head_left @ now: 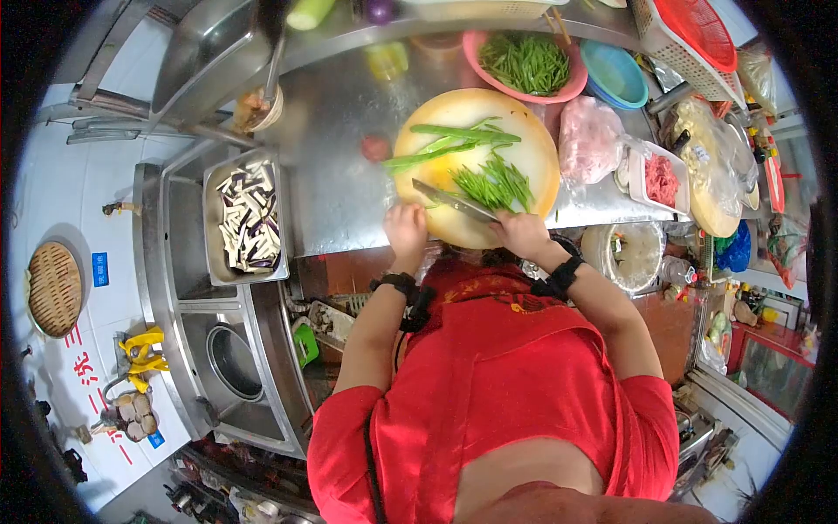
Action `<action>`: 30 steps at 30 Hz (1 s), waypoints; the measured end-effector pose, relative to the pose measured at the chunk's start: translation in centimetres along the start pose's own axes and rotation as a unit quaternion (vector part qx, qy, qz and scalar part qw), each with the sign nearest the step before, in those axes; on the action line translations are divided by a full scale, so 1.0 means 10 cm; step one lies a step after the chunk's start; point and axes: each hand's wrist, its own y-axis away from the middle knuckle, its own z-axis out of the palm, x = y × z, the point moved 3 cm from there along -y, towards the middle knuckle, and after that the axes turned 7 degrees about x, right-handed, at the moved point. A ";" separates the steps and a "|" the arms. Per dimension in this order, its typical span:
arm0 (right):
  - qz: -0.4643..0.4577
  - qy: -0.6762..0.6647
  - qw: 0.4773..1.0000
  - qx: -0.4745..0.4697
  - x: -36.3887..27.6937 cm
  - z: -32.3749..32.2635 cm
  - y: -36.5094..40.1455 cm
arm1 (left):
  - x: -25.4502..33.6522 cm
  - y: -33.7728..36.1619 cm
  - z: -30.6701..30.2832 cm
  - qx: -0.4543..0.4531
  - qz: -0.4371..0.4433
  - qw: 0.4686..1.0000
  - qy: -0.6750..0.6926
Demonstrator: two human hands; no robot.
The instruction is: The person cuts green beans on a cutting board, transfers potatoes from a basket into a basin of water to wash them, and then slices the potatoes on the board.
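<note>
A round cutting board [436,109] lies on the steel counter before me. My right hand [522,234] grips a kitchen knife [456,203], its blade pointing left across the near part of the board. Just beyond the blade is a pile of thin-cut green vegetable strips [493,183]. Longer green vegetable pieces [449,140] lie across the far half of the board. At the board's near-left edge, my left hand [406,234] is closed, fingers curled together. Whatever it may hold is hidden.
Behind the board stand a pink bowl [472,63] of green strips and a blue bowl [615,72]. To the right are a plastic bag [592,140] and a white tray [642,189] with minced meat. A steel pan [212,229] of cut eggplant sits left, beside the sink [234,360].
</note>
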 end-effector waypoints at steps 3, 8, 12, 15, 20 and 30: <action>0.030 -0.015 0.999 -0.013 0.02 -0.02 0.03 | 0.03 0.01 -0.02 0.000 -0.005 1.000 -0.024; 0.036 0.007 0.999 -0.002 0.11 0.19 0.00 | -0.06 0.04 0.07 -0.038 -0.024 0.999 -0.018; 0.082 -0.037 0.996 -0.013 0.13 -0.09 0.06 | -0.04 0.05 0.07 -0.039 -0.023 0.999 -0.029; 0.146 -0.064 0.987 0.004 0.34 -0.21 0.18 | 0.02 0.02 0.11 -0.038 -0.017 0.999 0.008; 0.247 -0.116 0.961 0.054 0.84 -0.32 0.50 | 0.36 0.01 0.29 -0.069 0.004 0.996 0.063; 0.404 -0.375 0.833 0.042 1.12 0.15 0.81 | 1.17 -0.09 0.82 -0.192 -0.030 0.978 0.071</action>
